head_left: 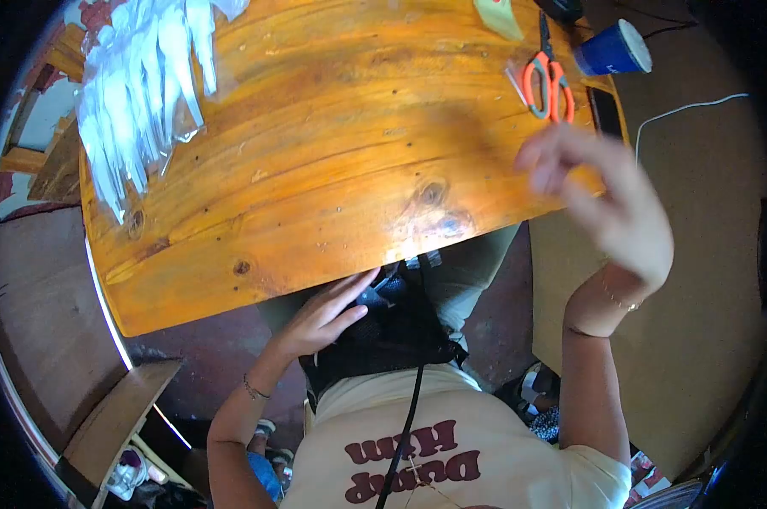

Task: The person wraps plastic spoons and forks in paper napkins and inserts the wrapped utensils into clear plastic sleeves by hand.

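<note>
My left hand [328,314] lies against a black bag [392,327] in my lap, by the table's front edge. Its fingers are stretched out, and the fingertips reach the table edge. My right hand [608,191] is raised over the right side of the table and smeared by motion. Its fingers look bent, but whether they hold anything cannot be made out. Just beyond it lies a pair of scissors [549,89] with orange and grey handles, blades pointing away from me. A dark phone [605,113] rests at the right table edge.
Several clear plastic bags with white contents [150,81] cover the back left of the wooden table [316,170]. A blue cup [608,49] stands at the right corner, near a yellowish packet [498,17]. A white cable [689,106] runs over a brown panel at right.
</note>
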`<state>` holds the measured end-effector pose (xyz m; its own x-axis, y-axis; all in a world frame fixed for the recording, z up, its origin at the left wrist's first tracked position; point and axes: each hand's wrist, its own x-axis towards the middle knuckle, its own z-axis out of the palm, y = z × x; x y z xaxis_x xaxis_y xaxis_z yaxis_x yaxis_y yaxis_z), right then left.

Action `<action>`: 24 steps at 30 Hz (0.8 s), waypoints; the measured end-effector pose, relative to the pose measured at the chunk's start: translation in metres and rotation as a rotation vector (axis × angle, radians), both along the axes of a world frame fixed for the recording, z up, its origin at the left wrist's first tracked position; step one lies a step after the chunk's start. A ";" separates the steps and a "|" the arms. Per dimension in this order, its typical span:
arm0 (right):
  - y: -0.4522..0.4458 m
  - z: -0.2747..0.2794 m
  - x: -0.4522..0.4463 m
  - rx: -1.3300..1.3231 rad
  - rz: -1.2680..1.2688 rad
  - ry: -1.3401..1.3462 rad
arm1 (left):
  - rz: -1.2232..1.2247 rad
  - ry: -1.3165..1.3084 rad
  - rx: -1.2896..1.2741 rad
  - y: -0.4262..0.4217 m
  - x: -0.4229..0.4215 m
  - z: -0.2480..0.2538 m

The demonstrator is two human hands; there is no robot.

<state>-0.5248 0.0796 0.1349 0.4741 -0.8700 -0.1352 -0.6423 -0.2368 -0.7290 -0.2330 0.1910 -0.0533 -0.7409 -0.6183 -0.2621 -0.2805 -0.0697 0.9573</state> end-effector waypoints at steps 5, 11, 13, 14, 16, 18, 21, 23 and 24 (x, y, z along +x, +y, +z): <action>-0.061 0.000 -0.040 -0.351 -0.436 0.309 | -0.038 -0.034 -0.072 0.002 -0.001 -0.001; -0.102 -0.031 -0.058 -0.280 -0.445 0.406 | -0.043 -0.053 -0.076 0.004 0.002 -0.003; -0.108 -0.029 -0.045 -0.259 -0.472 0.455 | -0.053 -0.077 -0.067 0.001 0.000 0.001; -0.112 -0.033 -0.044 -0.316 -0.427 0.425 | -0.052 -0.085 -0.071 0.001 0.000 0.002; -0.117 -0.025 -0.028 -0.219 -0.458 0.409 | -0.035 -0.150 -0.093 0.002 0.000 0.009; -0.120 -0.018 -0.010 -0.198 -0.435 0.418 | -0.078 -0.266 -0.291 0.006 0.001 0.021; -0.124 -0.017 0.011 -0.309 -0.328 0.307 | -0.156 -0.218 -0.231 -0.003 0.016 0.077; -0.125 -0.019 0.028 -0.368 -0.272 0.231 | -0.149 0.029 -0.003 -0.032 0.037 0.115; -0.125 -0.025 0.037 -0.402 -0.236 0.175 | -0.047 0.033 -0.095 -0.046 0.047 0.126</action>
<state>-0.4878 -0.0457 0.1102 0.2580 -0.9504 0.1734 -0.8169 -0.3105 -0.4862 -0.1860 0.1454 0.0731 -0.7768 -0.6038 -0.1788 -0.2497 0.0346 0.9677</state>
